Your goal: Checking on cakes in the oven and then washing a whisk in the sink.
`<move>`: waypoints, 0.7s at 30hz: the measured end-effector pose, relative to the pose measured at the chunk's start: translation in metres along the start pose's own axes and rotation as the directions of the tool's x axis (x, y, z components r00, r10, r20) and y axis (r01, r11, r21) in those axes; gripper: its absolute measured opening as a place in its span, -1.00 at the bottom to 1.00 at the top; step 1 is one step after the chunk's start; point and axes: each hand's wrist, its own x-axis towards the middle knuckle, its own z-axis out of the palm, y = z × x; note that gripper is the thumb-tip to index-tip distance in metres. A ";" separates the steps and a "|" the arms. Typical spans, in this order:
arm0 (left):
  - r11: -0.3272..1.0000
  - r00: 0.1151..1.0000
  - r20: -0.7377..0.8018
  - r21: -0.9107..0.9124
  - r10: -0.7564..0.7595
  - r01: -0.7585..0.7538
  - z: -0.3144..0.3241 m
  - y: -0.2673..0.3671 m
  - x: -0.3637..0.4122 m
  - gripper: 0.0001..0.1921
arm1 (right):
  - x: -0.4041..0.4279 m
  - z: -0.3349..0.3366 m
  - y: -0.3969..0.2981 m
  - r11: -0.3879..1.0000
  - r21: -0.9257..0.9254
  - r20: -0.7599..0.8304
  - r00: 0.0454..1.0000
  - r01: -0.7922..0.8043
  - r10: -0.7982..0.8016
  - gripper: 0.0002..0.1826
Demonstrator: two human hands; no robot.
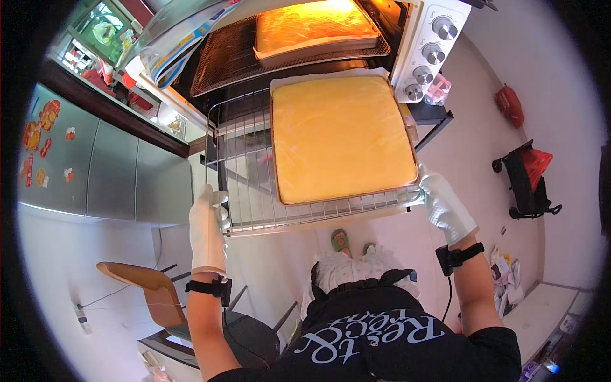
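My left hand, in a white glove, grips the front left corner of a wire oven rack. My right hand, gloved alike, holds the rack's front right corner, close to a square baking pan. The rack juts out of a white countertop oven. On its right part sits the pan with a flat yellow sponge cake, edged with baking paper at the back. Above and behind, a second yellow cake in a lined pan rests on a dark perforated tray under the oven's glowing light.
A plastic bag hangs over the oven's left side. Control knobs line its right front. Grey cabinets stand at left, a brown-backed chair behind my left arm. A folded black cart is by the right wall.
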 end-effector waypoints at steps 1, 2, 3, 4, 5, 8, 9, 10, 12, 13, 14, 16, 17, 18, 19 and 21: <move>1.000 1.000 0.003 -0.005 -0.019 0.019 0.001 0.001 0.000 -0.51 | 0.003 -0.002 0.002 0.999 -0.031 -0.050 0.998 -0.029 0.027 -0.47; 0.999 0.999 0.007 -0.009 -0.037 0.038 0.002 0.001 -0.001 -0.52 | 0.003 -0.002 0.004 0.999 -0.033 -0.049 0.998 -0.028 0.026 -0.47; 0.999 0.999 0.006 -0.011 -0.037 0.037 0.002 0.001 0.000 -0.52 | 0.004 0.002 0.004 0.998 -0.048 -0.081 0.995 0.047 -0.050 -0.49; 1.000 1.000 0.011 -0.010 -0.028 0.029 0.003 0.000 0.001 -0.52 | 0.004 0.005 0.005 0.991 -0.064 -0.113 0.985 0.121 -0.127 -0.52; 1.000 1.000 0.018 -0.010 -0.020 0.020 0.003 0.000 0.002 -0.52 | 0.005 0.004 0.004 0.990 -0.065 -0.114 0.985 0.122 -0.129 -0.52; 0.997 0.994 0.081 -0.010 -0.078 0.079 0.005 0.004 0.006 -0.51 | 0.008 0.006 -0.009 0.995 -0.100 -0.142 0.989 0.016 -0.031 -0.47; 0.997 0.994 0.078 -0.009 -0.077 0.078 -0.001 0.002 0.011 -0.51 | 0.006 0.022 -0.024 0.994 -0.080 -0.153 0.986 -0.072 0.059 -0.48; 0.996 0.987 0.137 -0.032 -0.082 0.087 -0.008 -0.002 0.016 -0.50 | 0.005 0.031 -0.036 0.986 -0.060 -0.165 0.975 -0.158 0.146 -0.48; 0.994 0.976 0.199 -0.056 -0.085 0.098 -0.012 -0.009 0.019 -0.48 | 0.012 0.027 -0.047 0.984 -0.050 -0.229 0.961 -0.173 0.157 -0.49; 0.995 0.979 0.196 -0.070 -0.057 0.072 -0.012 -0.012 0.019 -0.47 | 0.015 0.025 -0.052 0.981 -0.038 -0.290 0.942 -0.190 0.171 -0.50; 0.995 0.981 0.191 -0.085 -0.029 0.046 -0.013 -0.014 0.019 -0.46 | 0.021 0.025 -0.059 0.989 -0.037 -0.296 0.946 -0.146 0.129 -0.49; 0.993 0.974 0.218 -0.093 -0.057 0.079 -0.013 -0.010 0.017 -0.46 | 0.032 0.031 -0.076 0.998 -0.039 -0.274 0.962 -0.038 0.026 -0.49; 0.989 0.968 0.238 -0.099 -0.084 0.110 -0.014 -0.010 0.016 -0.46 | 0.038 0.034 -0.083 0.999 -0.040 -0.256 0.967 -0.004 -0.007 -0.48; 0.989 0.967 0.243 -0.099 -0.083 0.110 -0.014 -0.009 0.017 -0.46 | 0.043 0.039 -0.087 0.998 -0.045 -0.236 0.971 0.034 -0.044 -0.48; 0.985 0.959 0.270 -0.118 -0.090 0.125 -0.014 -0.010 0.019 -0.46 | 0.049 0.042 -0.091 0.997 -0.044 -0.226 0.972 0.062 -0.070 -0.47; 0.980 0.951 0.294 -0.141 -0.096 0.143 -0.013 -0.011 0.021 -0.46 | 0.057 0.049 -0.093 0.996 -0.047 -0.218 0.972 0.075 -0.084 -0.46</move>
